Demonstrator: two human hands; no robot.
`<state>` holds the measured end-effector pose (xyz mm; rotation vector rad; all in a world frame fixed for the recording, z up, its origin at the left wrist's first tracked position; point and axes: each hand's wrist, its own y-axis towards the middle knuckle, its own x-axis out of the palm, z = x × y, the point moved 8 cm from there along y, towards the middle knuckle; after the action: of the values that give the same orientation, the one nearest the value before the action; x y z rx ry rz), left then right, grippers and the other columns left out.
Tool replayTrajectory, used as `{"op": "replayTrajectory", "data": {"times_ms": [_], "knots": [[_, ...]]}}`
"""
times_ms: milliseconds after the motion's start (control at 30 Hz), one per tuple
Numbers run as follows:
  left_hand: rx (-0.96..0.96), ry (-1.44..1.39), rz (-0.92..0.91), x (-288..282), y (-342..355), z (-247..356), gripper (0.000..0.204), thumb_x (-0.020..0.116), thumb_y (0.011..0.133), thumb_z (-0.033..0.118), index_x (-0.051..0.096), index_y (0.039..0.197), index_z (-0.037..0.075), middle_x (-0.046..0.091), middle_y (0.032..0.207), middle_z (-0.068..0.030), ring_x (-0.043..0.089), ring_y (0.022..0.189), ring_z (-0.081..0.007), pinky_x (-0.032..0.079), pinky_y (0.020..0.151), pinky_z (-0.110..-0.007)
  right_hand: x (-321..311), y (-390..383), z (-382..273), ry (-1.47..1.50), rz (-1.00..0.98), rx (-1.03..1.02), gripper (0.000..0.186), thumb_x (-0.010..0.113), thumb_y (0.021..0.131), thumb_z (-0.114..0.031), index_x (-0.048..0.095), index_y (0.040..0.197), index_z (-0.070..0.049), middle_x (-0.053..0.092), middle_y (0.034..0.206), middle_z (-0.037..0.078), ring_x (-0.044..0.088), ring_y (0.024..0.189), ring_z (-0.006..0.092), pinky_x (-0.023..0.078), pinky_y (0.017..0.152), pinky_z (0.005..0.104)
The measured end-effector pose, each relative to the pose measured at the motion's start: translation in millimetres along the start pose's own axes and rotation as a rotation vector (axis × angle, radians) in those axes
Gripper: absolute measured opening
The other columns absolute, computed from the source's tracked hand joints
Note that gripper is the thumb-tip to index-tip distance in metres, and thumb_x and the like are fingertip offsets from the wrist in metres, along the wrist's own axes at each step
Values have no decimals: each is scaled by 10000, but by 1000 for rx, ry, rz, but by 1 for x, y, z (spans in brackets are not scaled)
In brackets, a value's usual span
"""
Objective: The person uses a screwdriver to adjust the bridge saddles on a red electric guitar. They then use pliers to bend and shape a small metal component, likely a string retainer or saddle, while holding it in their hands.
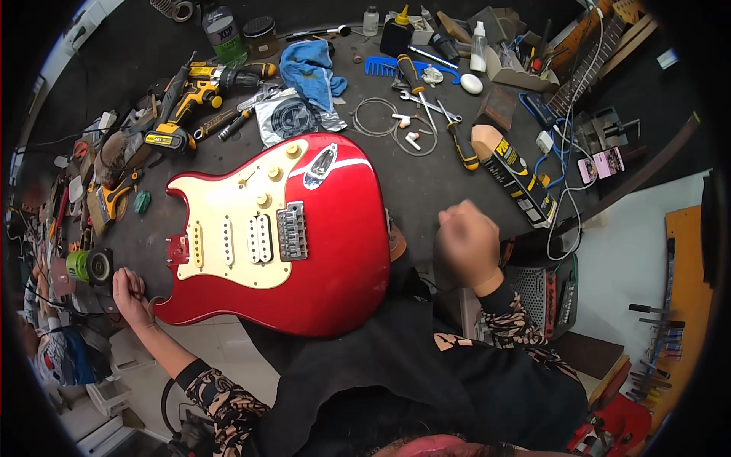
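On the worktop [426, 186], near side: red guitar body [335, 282], face up, no neck in the pocket [177, 249]. Lower edge seems to overhang toward the black apron [358, 373]; likely pulled close for easy reach. Face-up leaves the knobs [275, 174], pickups [227, 242] and bridge [292, 231] all exposed.

Left hand [133, 297] sits at the lower horn, fingers curled in; can't tell if they touch it or pinch anything small. Probably handy there for steadying. Right hand [468, 240] is apart from the body, off its right end, fingers bent in; motion blur, so can't say whether they grip something.

Screwdriver [463, 146], wrench [430, 107] and drill [194, 99] lie clear of the body, presumably to spare the finish yet stay reachable.

Print: bold lettering on the yellow-black carton [514, 175], a label on the green bottle [222, 38], a round dark emblem on the silver bag [295, 118], marking on the drill's battery. None seen on the guitar.
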<state>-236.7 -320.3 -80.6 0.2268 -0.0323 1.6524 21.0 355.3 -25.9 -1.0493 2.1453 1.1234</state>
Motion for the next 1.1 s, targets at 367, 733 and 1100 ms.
{"op": "replayTrajectory", "data": {"times_ms": [367, 733, 1100], "knots": [[44, 107, 64, 1, -1, -5, 299, 579, 1173, 210, 546, 900, 91, 516, 830, 1, 366, 631, -61, 359, 621, -249, 3, 73, 31, -462, -7, 20, 407, 767, 959, -114, 679, 1354, -67, 640, 1295, 120, 728, 1086, 344, 615, 839, 436], [91, 116, 84, -17, 1, -11, 260, 592, 1170, 197, 594, 935, 86, 590, 870, -6, 429, 657, -58, 360, 626, -238, -7, 85, 17, -446, -15, 28, 402, 791, 944, -142, 679, 1318, -46, 632, 1290, 127, 724, 1107, 348, 618, 865, 439], [111, 159, 103, -21, -1, -15, 258, 609, 1162, 190, 572, 925, 97, 593, 865, -9, 445, 667, -58, 366, 623, -236, 10, 73, 24, -324, 62, -29, 356, 769, 948, -123, 719, 1291, -46, 649, 1315, 125, 706, 1147, 342, 602, 924, 446]]}}
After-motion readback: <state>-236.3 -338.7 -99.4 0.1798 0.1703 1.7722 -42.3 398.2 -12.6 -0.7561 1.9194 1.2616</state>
